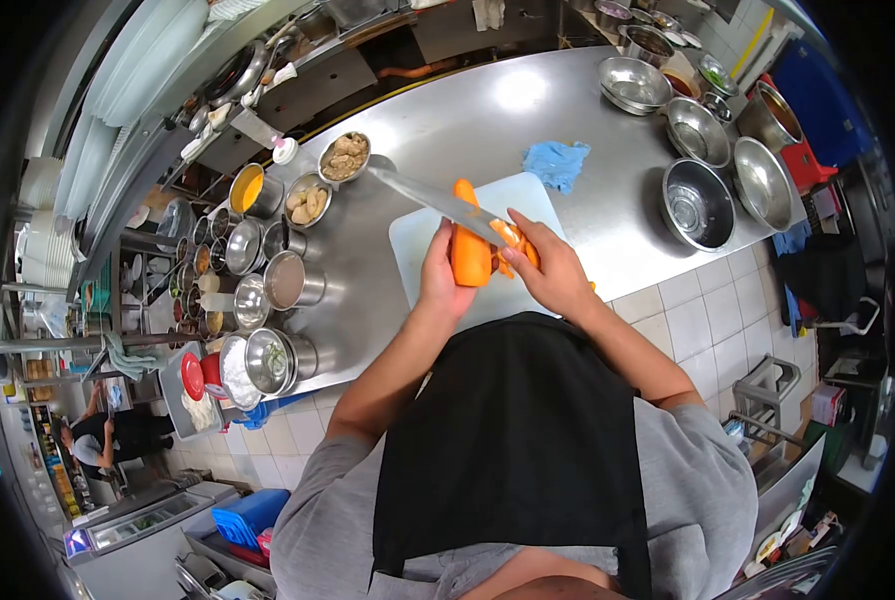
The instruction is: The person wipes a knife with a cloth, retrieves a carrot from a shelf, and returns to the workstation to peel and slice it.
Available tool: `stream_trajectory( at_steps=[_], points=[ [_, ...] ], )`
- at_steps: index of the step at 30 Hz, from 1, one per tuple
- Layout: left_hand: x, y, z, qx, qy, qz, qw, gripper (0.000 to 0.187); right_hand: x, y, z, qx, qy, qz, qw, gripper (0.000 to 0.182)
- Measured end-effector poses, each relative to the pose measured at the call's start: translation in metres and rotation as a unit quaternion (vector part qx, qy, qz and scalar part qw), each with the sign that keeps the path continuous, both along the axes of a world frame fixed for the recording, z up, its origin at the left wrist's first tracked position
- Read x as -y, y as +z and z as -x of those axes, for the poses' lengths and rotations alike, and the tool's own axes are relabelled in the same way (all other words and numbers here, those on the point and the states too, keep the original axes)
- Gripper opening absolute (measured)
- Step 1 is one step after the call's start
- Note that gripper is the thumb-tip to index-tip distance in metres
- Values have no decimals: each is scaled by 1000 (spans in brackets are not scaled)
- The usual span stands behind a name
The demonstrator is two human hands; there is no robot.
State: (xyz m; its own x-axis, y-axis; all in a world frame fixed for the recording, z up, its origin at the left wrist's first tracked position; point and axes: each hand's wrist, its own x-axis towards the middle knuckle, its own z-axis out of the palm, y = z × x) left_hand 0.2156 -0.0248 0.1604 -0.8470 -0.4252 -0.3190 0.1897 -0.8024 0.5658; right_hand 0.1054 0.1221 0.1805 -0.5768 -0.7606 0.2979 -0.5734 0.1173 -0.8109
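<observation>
A thick orange carrot (pixel 471 258) stands out from my left hand (pixel 445 272), whose fingers close on its left side. Its narrower end shows beyond the blade. My right hand (pixel 555 268) grips a large kitchen knife (pixel 437 198), and the long blade crosses over the carrot and points to the far left. More orange shows beside and under my right fingers, partly hidden by them. Both hands are over a white cutting board (pixel 417 235) on the steel table (pixel 447 120).
A crumpled blue cloth (pixel 555 164) lies beyond the board. Bowls of pale food (pixel 308 201) and metal pots (pixel 293 281) line the left edge. Steel bowls (pixel 698 205) stand at the right. Far left, another person (pixel 97 438) stands across the room.
</observation>
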Motion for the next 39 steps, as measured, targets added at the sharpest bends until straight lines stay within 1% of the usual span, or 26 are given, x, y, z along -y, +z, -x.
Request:
stream_trajectory(
  at_steps=[2,3,5,6,9,13,15,19,21,25,27,31,33,37,39],
  points=[
    [5,8,6,39,107,-42,993,43,-14,7,-7,1,34,-28,999,60],
    [13,4,5,38,113,-41,992,43,-20,10,-11,0,39,-27,999,60],
    [33,-9,-2,-9,47,-13,999,43,-31,14,-18,-9,68,-134,989,64],
    [33,-3,-3,6,59,-23,998,43,-33,10,-21,-32,66,-128,989,66],
    [32,4,-3,5,54,-33,998,44,-35,8,-22,-45,59,-149,986,67],
    [31,-3,0,-4,38,-15,999,46,-34,6,-22,-48,56,-129,989,66],
    [24,-4,3,14,47,17,999,47,-33,8,-22,-47,50,-120,990,65],
    [7,4,6,-6,34,9,999,47,-28,14,-20,-38,49,-111,992,64],
    [-3,9,9,36,71,13,997,46,-25,15,-18,-30,45,-95,994,64],
    [-2,7,8,27,79,14,996,44,-25,17,-18,-35,46,-79,995,63],
    [14,2,4,-25,22,31,999,44,-29,17,-20,-39,58,-91,993,63],
    [16,0,2,-32,18,32,999,43,-29,18,-20,-30,55,-105,992,63],
    [7,-1,3,-23,27,25,999,43,-23,15,-19,-31,45,-78,995,63],
    [-6,-7,3,-4,36,30,999,42,-14,14,-15,-47,26,-61,997,63],
    [-7,-17,1,-1,20,81,996,45,-9,16,-12,-32,14,-52,998,61]
  ],
)
